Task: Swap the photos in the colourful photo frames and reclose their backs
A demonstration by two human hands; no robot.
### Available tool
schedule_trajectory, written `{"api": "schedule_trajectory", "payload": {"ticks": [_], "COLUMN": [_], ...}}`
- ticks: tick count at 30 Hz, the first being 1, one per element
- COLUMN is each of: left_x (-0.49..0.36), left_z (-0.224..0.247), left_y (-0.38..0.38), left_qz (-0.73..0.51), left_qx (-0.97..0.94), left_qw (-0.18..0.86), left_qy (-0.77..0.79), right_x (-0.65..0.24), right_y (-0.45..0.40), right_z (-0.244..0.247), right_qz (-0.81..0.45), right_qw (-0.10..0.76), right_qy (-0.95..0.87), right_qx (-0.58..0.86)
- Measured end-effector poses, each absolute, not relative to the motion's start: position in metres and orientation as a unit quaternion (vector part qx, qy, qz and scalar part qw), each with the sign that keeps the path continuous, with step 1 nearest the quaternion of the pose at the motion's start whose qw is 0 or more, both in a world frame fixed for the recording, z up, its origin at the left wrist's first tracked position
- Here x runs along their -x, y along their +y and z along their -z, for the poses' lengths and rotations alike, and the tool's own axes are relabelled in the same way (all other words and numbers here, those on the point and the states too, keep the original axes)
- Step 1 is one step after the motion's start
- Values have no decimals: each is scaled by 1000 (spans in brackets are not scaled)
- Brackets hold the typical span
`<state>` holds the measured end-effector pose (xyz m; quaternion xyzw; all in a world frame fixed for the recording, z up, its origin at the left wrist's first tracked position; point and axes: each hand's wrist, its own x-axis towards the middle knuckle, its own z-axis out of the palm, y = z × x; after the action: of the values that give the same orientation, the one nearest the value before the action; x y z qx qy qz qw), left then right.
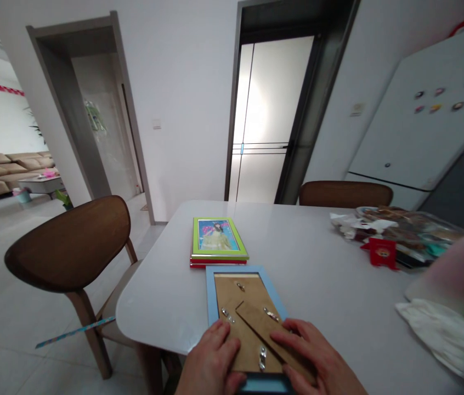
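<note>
A light blue picture frame (213, 291) lies face down on the white table, its brown backing board (226, 285) upward. Metal clips (262, 356) sit near the edges of the board, and a brown stand leg (256, 323) crosses it at a slant. My left hand (213, 359) rests at the frame's lower left with its fingers bent on the board. My right hand (312, 351) lies over the lower part of the stand leg and the right edge, fingers apart. Just beyond is a stack of frames, a green one (220, 255) with a picture on top of a red one (199, 264).
The white table (306, 274) has a rounded left corner. Plastic bags (417, 225), a red packet (382, 253) and a white cloth (441, 334) lie at its right. Brown chairs stand at the left (71, 241) and far side (345, 193).
</note>
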<state>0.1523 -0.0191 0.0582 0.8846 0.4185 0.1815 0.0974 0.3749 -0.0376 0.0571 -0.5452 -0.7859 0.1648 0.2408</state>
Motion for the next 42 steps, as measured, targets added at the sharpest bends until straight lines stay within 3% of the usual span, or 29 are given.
{"api": "schedule_trajectory", "payload": {"ticks": [12,18,42], "left_x": [-152,-154,-152], "left_z": [-54,-50,-65], "left_y": [-19,-18,-15], "left_qz": [-147,-123,-79], "left_qx": [-879,-878,-849], "left_qw": [148,173,250], "left_qy": [428,429,458], "right_x": [-375,-376,-373], "right_y": [-30,7,32], "right_z": [-44,-49,-55], "right_qz": [-107,-100,-111], "right_qw": [245,260,180], "right_qy": [-803,-747,-729], "right_qx": [532,603,652]}}
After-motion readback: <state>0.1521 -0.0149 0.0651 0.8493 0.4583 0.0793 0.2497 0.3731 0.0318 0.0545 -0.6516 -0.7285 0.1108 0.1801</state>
